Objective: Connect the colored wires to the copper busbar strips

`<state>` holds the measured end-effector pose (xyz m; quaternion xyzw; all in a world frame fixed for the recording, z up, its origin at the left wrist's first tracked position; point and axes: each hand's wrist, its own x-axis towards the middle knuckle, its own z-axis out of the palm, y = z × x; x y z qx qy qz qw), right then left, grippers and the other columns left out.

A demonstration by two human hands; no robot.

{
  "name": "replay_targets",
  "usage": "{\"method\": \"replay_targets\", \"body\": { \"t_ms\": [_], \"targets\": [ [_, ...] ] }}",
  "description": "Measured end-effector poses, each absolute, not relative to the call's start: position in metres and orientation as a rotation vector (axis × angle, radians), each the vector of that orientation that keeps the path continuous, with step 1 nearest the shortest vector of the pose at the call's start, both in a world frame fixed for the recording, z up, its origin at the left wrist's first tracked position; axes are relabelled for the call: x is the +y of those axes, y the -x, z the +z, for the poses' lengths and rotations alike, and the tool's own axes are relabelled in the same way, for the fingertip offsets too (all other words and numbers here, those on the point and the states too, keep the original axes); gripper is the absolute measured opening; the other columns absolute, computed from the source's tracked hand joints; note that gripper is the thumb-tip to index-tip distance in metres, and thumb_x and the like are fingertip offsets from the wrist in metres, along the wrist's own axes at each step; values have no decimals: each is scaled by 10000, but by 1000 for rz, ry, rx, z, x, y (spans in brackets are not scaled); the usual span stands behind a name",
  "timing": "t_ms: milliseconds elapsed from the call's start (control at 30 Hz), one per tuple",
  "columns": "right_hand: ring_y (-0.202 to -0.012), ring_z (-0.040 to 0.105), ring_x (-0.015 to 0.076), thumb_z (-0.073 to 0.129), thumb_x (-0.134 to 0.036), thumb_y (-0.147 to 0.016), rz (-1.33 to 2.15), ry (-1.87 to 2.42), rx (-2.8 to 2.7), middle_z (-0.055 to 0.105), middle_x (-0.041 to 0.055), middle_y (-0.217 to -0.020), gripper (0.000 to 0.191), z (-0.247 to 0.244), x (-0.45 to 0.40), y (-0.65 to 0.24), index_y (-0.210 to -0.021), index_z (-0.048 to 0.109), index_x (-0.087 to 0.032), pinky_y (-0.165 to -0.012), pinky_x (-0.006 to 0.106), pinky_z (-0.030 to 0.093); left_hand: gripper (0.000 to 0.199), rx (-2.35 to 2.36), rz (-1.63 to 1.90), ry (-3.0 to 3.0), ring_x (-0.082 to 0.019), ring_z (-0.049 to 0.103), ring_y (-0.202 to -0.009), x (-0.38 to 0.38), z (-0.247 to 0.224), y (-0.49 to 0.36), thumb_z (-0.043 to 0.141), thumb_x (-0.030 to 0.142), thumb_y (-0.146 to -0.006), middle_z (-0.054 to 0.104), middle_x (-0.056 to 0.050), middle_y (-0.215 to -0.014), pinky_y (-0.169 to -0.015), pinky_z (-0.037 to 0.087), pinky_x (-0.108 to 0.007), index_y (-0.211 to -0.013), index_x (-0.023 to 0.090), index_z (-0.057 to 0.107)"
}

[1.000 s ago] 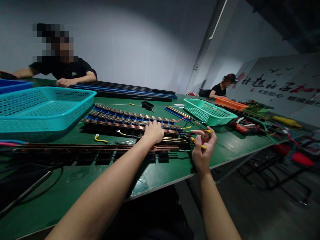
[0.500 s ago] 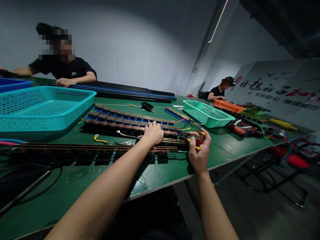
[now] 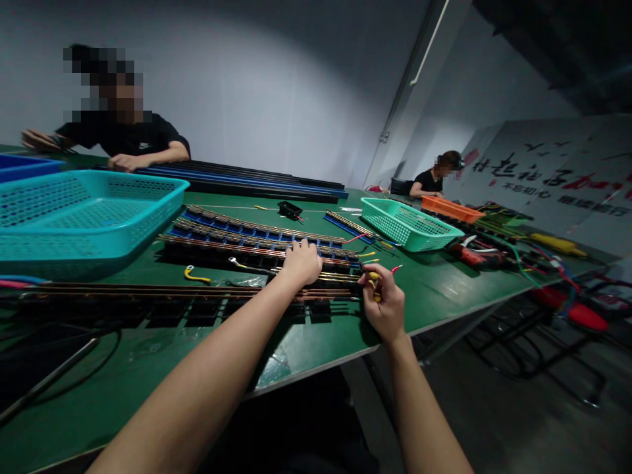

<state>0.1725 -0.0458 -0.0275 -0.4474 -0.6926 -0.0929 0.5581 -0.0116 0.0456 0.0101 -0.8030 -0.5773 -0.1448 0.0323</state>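
Left hand [image 3: 302, 262] is laid across the middle of a bunch of metal-railed strips [image 3: 338, 278], knuckles up, fingers bent and bunched close together; the fingertips are hidden, so can't tell if they're pinching anything. Right hand [image 3: 385, 299] is at the right end of those same strips, thumb and fingers curled around a yellow-handled tool [image 3: 374, 276], mostly covered by the hand, so its business end is anyone's guess. A red-tipped wire end [image 3: 396, 268] pokes out just beyond the knuckles. Behind the left hand there are blue-based strips [image 3: 247, 228], and 1 short yellow cable [image 3: 197, 275] with a ring end lies off to the left on the green table [image 3: 434, 296]. Big teal basket [image 3: 99, 240] at far left, mint green basket [image 3: 409, 227] past the right hand, plus 2 co-workers sitting across the way.
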Motion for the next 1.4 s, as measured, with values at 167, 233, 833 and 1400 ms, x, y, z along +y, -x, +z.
{"method": "replay_targets", "body": {
  "t_ms": [167, 233, 833, 1400],
  "targets": [
    [-665, 657, 166, 504, -148, -867, -355, 1007, -1807, 710, 9, -776, 331, -24, -44, -175, -1162, 636, -220, -665, 298, 534, 440, -1781, -444, 2477, -352, 494, -1296, 47, 10, 12, 355, 326, -991, 559, -206, -1331, -1030, 451, -472, -1295, 91, 570],
    [-662, 643, 173, 497, -165, -879, -426, 993, -1869, 728, 20, -793, 324, -22, -44, -174, -1158, 654, -213, -666, 309, 525, 439, -1782, -452, 2475, -351, 495, -1295, 47, 10, 12, 354, 321, -990, 560, -209, -1324, -1032, 448, -472, -1293, 90, 573],
    [-477, 563, 97, 551, -137, -801, -132, 1187, -1470, 679, -56, -707, 353, -29, -48, -168, -1143, 534, -224, -511, 211, 451, 433, -1783, -459, 2478, -353, 496, -1284, 47, 9, 12, 351, 322, -986, 558, -213, -1324, -1016, 454, -476, -1284, 93, 567],
    [-708, 664, 142, 576, -169, -801, -72, 1098, -1190, 730, 47, -988, 456, -26, -49, -167, -1248, 497, -216, -644, 257, 494, 449, -1771, -444, 2486, -361, 502, -1274, 47, 9, 13, 342, 321, -986, 554, -216, -1335, -1016, 458, -485, -1292, 81, 566]
  ]
}}
